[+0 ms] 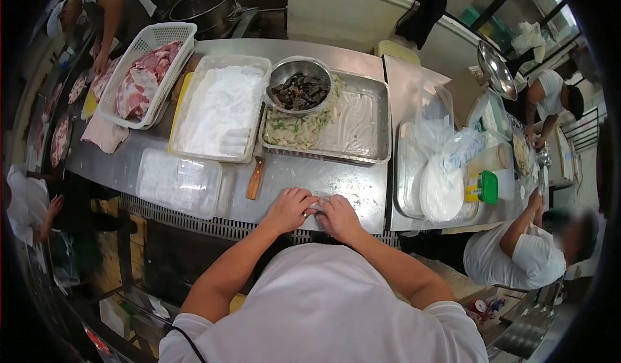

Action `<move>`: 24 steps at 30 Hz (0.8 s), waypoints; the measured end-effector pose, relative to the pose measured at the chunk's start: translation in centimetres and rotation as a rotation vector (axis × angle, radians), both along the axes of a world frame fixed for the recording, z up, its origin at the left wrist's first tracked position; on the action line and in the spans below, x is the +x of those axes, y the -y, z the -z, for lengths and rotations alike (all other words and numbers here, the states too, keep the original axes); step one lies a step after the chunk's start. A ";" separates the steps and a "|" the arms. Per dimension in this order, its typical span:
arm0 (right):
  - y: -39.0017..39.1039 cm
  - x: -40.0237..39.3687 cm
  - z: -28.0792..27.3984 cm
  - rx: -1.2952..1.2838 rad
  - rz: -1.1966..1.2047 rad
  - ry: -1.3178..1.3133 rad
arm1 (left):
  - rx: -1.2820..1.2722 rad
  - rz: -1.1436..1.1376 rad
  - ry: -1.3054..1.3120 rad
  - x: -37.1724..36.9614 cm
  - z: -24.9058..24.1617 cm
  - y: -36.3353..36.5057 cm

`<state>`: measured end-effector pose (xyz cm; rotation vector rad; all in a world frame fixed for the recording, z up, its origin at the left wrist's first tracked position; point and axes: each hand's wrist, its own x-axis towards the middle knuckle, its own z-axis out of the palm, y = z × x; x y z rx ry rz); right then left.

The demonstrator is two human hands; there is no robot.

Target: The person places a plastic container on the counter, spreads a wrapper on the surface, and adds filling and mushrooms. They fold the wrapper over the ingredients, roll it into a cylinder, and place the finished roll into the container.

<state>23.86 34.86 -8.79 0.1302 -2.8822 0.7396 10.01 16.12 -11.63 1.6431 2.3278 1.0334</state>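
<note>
My left hand [291, 209] and my right hand [339, 218] meet at the front edge of the steel table. Their fingers are bent and pinched together around something small and dark that I cannot make out. Left of them lies a wooden handle [255, 179], its far end reaching the white tub. Beyond my hands, a steel tray [354, 120] holds a pale mixture with green bits [294, 130] on its left side. A steel bowl [272, 101] of dark, wet-looking pieces [299, 91] rests on that mixture. The white tub [262, 65] holds white powder [217, 104].
A clear plastic container [178, 182] lies at front left. Behind it stands a white basket [184, 30] of raw meat [145, 82]. On the right are plastic bags [440, 185] and a green-lidded tub [486, 187]. Other people work at the left and right.
</note>
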 end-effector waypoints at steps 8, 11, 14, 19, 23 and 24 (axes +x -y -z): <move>-0.6 -1.6 0.8 0.184 0.095 -0.072 | 0.079 -0.042 0.064 -0.9 0.4 -1.0; -0.7 -2.2 0.7 0.168 0.151 0.029 | 0.091 -0.073 -0.021 -1.0 0.3 -1.3; -0.6 -2.4 0.8 0.163 0.151 0.022 | 0.090 -0.101 -0.061 -1.3 0.4 -1.7; -0.2 -3.0 -0.5 0.249 0.118 0.058 | 0.083 -0.213 -0.018 -1.1 -0.3 -1.3; -0.2 -4.9 -1.6 0.128 0.028 0.236 | 0.096 -0.366 0.066 -0.2 -0.3 1.8; -0.5 -5.4 -1.7 0.095 0.025 0.240 | 0.091 -0.387 0.067 0.0 -0.2 2.5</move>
